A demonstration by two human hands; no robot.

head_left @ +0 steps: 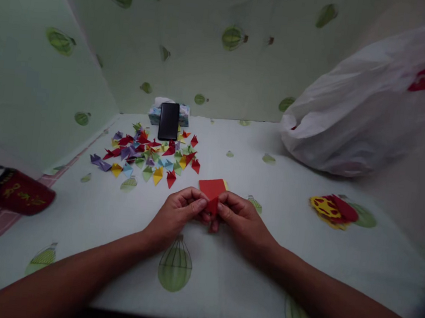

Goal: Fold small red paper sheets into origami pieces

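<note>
Both hands pinch a small sheet of red paper (212,188) in front of me, just above the table. My left hand (182,207) grips its left lower edge between thumb and fingers. On the other side, my right hand (242,219) holds the right lower edge, the fingertips of both hands close together. A pale yellow strip shows at the paper's upper right corner. The lower part of the sheet is hidden behind the thumbs. Beyond the hands lies a spread of small folded paper pieces (157,176) in red, yellow, green, blue and purple.
A dark phone (169,121) leans on a tissue box (155,117) at the back. To the left is a red drink can (15,190). Red and yellow cut-out shapes (330,210) lie at right, below a big white plastic bag (354,113). Patterned covering lines the walls.
</note>
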